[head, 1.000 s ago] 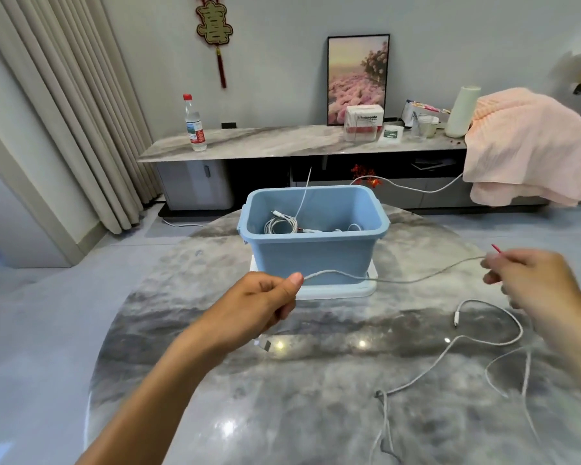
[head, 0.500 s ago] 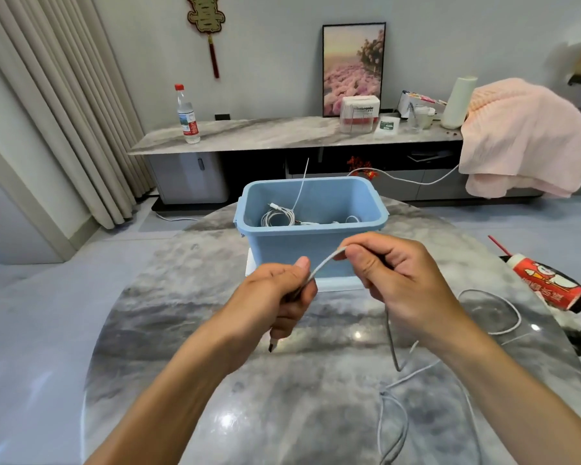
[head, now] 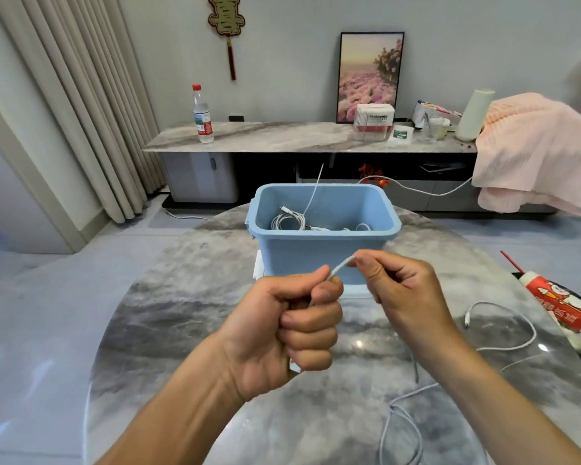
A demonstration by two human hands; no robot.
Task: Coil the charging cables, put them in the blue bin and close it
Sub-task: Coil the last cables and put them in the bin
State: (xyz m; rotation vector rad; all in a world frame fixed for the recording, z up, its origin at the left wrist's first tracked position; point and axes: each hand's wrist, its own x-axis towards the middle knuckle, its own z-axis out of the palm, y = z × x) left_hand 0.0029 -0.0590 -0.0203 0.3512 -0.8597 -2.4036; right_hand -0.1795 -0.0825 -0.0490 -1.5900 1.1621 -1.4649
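Over a round marble worktop (head: 188, 330), a person works a white cable (head: 341, 268) into a coil just in front of the open blue bin (head: 326, 253). The left hand (head: 292, 330) is closed in a fist around one end, thumb pressing the cable against the forefinger, apparently to anchor the loops as they form. The right hand (head: 399, 290) pinches the same cable between thumb and forefinger, its other fingers loosely curled, feeding the next turn toward the fist. The short span between the two hands is taut; the rest trails down to the worktop in loose curves by the right forearm. Other white cables lie already coiled inside the bin, which stands on what looks like its white lid (head: 259, 268), kept underneath until closing.
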